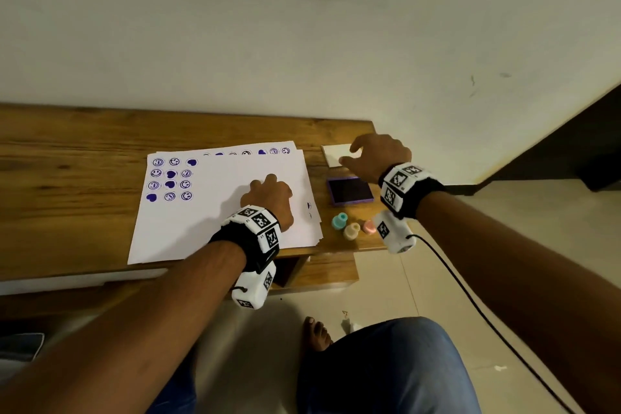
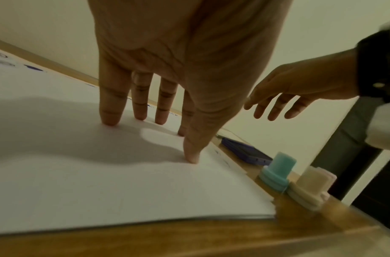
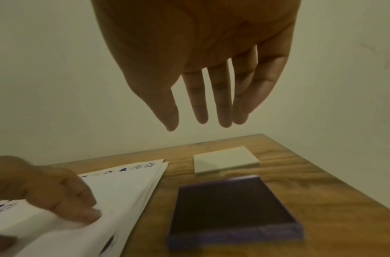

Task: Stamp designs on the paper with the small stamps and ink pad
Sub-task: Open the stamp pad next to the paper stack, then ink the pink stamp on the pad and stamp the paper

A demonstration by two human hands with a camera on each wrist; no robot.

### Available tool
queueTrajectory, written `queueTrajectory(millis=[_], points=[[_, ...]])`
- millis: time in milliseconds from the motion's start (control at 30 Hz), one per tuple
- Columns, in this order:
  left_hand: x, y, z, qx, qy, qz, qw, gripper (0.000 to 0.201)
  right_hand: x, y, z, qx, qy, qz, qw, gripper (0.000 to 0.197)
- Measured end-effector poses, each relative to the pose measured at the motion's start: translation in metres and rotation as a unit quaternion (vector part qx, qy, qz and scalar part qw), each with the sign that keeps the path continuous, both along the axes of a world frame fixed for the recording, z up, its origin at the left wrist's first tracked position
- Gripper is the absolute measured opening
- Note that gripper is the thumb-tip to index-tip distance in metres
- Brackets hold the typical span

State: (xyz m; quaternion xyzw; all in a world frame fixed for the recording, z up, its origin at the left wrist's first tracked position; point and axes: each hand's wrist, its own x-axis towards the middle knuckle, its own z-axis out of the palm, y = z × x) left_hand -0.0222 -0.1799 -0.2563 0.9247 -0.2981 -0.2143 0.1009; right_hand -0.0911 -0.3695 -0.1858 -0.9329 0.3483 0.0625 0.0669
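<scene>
A stack of white paper (image 1: 208, 222) lies on the wooden table (image 1: 67, 178), with blue smileys and hearts (image 1: 170, 179) stamped at its upper left. My left hand (image 1: 268, 195) presses the top sheet (image 2: 101, 182) with straight fingertips (image 2: 110, 120). My right hand (image 1: 373, 155) hovers open and empty above the far right of the table, over the purple ink pad (image 1: 351, 191) and its white lid (image 3: 226, 159). The pad (image 3: 231, 210) lies uncovered. Three small stamps stand at the front right: teal (image 1: 339, 221), beige (image 1: 351, 231) and pink (image 1: 368, 227).
The table's right edge (image 1: 376, 144) runs just past the lid, and its front edge (image 2: 189, 240) is close to the stamps. A wall stands directly behind the table. A black cable (image 1: 470, 299) trails from my right wrist. My knee (image 1: 386, 363) and foot (image 1: 316, 333) are below.
</scene>
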Motion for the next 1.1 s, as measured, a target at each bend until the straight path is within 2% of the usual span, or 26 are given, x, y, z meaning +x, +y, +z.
queueTrajectory(millis=[100,233,467,633,733,800,933,1000,1100], points=[[-0.004,0.006,0.000,-0.002,-0.007,-0.005,1.000,0.053,-0.030,0.014,-0.002,0.015,-0.015,-0.009,1.000,0.032],[-0.004,0.015,0.006,-0.045,-0.025,0.028,0.998,0.045,-0.066,0.021,-0.009,0.031,-0.027,0.003,0.999,0.025],[-0.031,0.019,0.019,-0.107,-0.104,0.024,0.989,0.029,-0.105,0.012,-0.027,0.105,0.003,-0.004,0.994,0.040],[-0.058,0.029,0.014,-0.169,-0.045,0.031,0.984,0.017,-0.110,0.015,-0.040,0.109,0.008,-0.005,0.994,0.035],[-0.075,0.039,0.006,-0.195,-0.003,0.038,0.980,0.012,-0.114,0.019,-0.043,0.098,0.007,-0.032,0.995,0.024],[-0.085,0.045,0.002,-0.215,0.034,0.024,0.976,0.011,-0.117,0.020,-0.042,0.090,-0.006,-0.059,0.994,0.019],[-0.103,0.062,0.001,-0.277,0.091,0.008,0.956,0.011,-0.127,0.027,-0.035,0.102,-0.066,-0.081,0.989,0.020],[-0.111,0.072,0.002,-0.317,0.105,0.028,0.942,0.015,-0.132,0.040,-0.030,0.130,-0.115,-0.075,0.982,0.021],[-0.121,0.087,0.005,-0.361,0.143,0.072,0.919,0.033,-0.137,0.075,-0.028,0.186,-0.168,-0.061,0.966,0.027]])
